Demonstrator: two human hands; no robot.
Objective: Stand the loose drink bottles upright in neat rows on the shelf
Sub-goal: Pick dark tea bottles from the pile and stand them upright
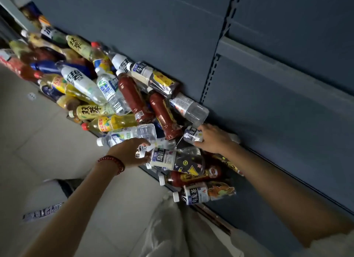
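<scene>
Many loose drink bottles (107, 88) lie in a heap on their sides along a dark blue shelf (249, 201); none stands upright. They include red tea, yellow juice, clear water and white-labelled oolong tea bottles. My left hand (130, 151), with a red bead bracelet on the wrist, curls around the neck end of a white-labelled bottle (162, 159) at the front of the heap. My right hand (212, 140) grips a small clear bottle with a white label (191, 135) near the back panel.
The shelf's back panel (268, 75) with a slotted upright (210, 75) rises behind the heap. Two more tea bottles (203, 194) lie near the shelf's front edge under my right arm. Pale floor tiles (38, 142) are on the left, and white fabric (172, 232) below.
</scene>
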